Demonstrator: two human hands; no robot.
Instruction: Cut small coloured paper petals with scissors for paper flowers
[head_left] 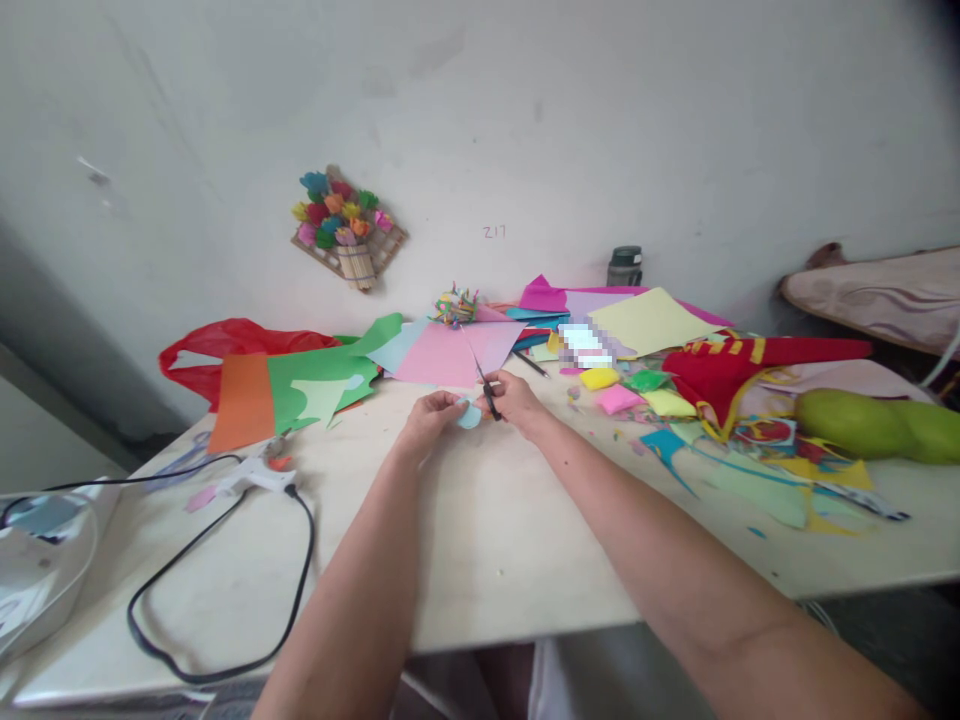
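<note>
In the middle of the table my left hand (433, 421) pinches a small light-blue paper piece (470, 415) between thumb and fingers. My right hand (513, 397) is closed around the dark handles of a pair of scissors (490, 396), whose blades point up and away from me. The scissors are just right of the paper; whether the blades touch it I cannot tell. Beyond both hands lies a large pink sheet (439, 352) over light-blue paper. A bundle of small colourful items (456, 303) sits at its far edge.
At left are a white glue gun (259, 473) with a looped black cord (309, 540), orange paper (241, 400), green sheets (300, 370) and a red plastic bag (240, 335). To the right lie paper scraps (772, 490), small coloured packets (619, 400), red cloth (712, 375) and a green gourd-like object (847, 422).
</note>
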